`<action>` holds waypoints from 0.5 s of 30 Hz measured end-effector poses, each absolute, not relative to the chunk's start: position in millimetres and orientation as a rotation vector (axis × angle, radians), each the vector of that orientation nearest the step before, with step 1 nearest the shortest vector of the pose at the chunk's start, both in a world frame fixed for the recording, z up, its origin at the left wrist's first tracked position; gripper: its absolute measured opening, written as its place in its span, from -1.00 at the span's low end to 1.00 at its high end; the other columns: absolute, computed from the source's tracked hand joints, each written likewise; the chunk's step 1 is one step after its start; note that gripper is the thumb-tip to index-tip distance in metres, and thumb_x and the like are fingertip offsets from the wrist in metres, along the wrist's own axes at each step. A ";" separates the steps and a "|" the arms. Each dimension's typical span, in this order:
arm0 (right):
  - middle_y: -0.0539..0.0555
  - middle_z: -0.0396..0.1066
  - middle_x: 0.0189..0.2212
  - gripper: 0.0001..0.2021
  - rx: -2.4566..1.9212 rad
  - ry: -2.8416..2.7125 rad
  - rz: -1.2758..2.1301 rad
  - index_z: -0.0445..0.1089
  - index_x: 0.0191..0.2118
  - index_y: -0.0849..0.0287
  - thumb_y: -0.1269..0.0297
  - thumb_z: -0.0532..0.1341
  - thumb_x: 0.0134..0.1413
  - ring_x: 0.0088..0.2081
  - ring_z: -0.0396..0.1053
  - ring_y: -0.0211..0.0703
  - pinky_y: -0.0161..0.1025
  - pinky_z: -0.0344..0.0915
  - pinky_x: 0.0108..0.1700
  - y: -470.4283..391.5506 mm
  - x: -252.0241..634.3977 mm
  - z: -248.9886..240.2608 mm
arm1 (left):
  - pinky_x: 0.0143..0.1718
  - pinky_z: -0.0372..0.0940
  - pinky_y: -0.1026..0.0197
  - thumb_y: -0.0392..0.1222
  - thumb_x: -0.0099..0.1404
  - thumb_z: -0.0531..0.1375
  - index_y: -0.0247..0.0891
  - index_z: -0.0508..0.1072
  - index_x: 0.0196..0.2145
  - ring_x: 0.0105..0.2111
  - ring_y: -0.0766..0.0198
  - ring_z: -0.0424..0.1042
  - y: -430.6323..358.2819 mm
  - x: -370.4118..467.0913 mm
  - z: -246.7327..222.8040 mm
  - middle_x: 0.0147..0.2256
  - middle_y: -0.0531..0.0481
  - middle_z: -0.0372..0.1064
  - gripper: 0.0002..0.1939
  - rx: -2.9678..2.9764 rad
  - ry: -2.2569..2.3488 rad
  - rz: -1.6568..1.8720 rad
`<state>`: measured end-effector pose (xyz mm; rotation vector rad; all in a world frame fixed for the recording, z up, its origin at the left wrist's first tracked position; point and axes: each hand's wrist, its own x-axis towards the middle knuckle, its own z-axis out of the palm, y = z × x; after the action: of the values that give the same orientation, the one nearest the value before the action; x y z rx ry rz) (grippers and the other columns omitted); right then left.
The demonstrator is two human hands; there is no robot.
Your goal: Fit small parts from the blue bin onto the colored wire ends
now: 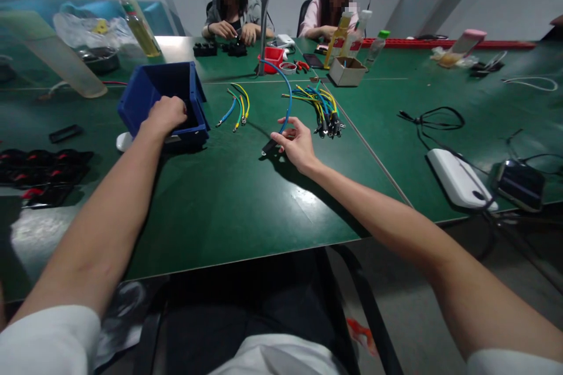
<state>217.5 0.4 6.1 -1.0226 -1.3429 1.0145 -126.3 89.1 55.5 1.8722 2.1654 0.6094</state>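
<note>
My left hand (166,114) reaches down into a blue plastic bin (128,98); its fingers are curled and partly hidden by the bin, so what they hold, if anything, does not show. In my right hand (297,143) a blue wire (289,96) is pinched between thumb and fingers. The wire arches up and back, and its near end has a black sleeve and a metal terminal pointing down at the table. Several loose blue, green and yellow wires (241,106) lie between the bin and my right hand. A bundle of similar wires with black-sleeved ends (325,110) lies just beyond that hand.
Black parts with red pieces (46,170) sit at the left. A white power bank (461,179) and a dark device (519,184) with cables lie at the right. Bottles, a small carton (347,72) and a red container (271,60) stand farther back. Two people work across the green table (229,205).
</note>
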 end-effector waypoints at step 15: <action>-0.06 0.34 -0.51 -0.33 -1.169 -1.564 0.949 0.35 0.13 0.11 -0.01 0.41 -0.13 -0.52 0.33 -0.21 -0.22 0.40 -0.52 -8.8 240.1 21.3 | 0.01 0.33 -0.08 -0.31 0.18 0.24 -0.37 0.53 -0.05 -0.08 -0.08 0.46 94.1 -133.7 59.5 -0.09 -0.31 0.46 -0.65 2.023 2.135 0.145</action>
<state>240.1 -8.8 21.3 -1.1686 -1.5643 0.9487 -133.7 94.1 59.5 2.0230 2.1353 0.1451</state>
